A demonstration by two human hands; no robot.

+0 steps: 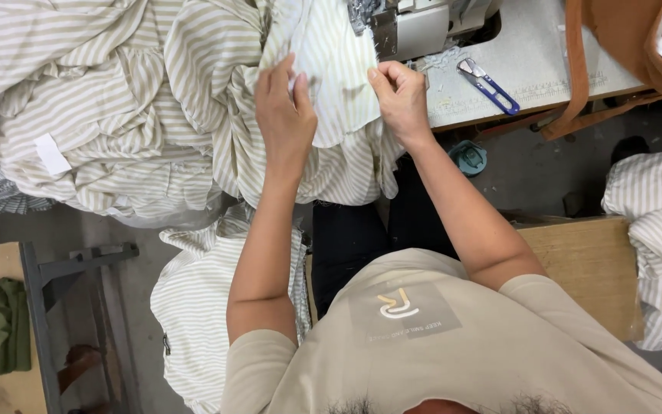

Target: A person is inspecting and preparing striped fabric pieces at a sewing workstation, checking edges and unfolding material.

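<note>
At top centre of the frame, the left hand and right hand, set apart, each pinch striped fabric below a sewing machine; blue-handled snips lie at right.

I see the striped fabric, cream with pale olive stripes, soft and crumpled. It lies bunched over the sewing table's edge, one flatter panel stretched taut toward the machine, while the rest spills leftward in heaped folds and hangs down.
</note>
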